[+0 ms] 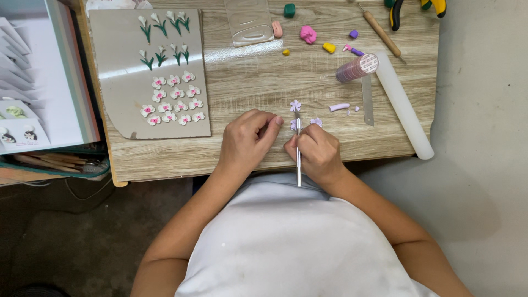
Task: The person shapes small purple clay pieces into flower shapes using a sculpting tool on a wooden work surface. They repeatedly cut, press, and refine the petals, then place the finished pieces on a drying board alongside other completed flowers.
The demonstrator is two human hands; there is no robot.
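- A thin white-handled modelling tool (298,159) is being gripped by the right hand (314,153), fingers closed round the shaft; the tip is being pointed away from the body.
- A small lilac clay flower (294,125) is being steadied at the tool tip on the pale wooden desk (258,88); the left hand (250,138) is being held curled just beside it, fingertips pinched narrow. Whether the flower is being touched by that hand cannot be told.
- Two more lilac flowers are being kept close by: one (296,105) just beyond the tip, one (316,121) beside the right hand.
- A grey flat tile (121,88) carrying rows of white-and-pink clay blossoms and green-stemmed white buds is being kept at desk left.
- A white cylindrical roller (404,107), a steel blade (367,99) and a lilac clay log (339,107) are being kept to the right, well apart from the hands.
- Small clay lumps, pink (308,34), yellow (329,48) and green (289,10), are being stored along the far edge.
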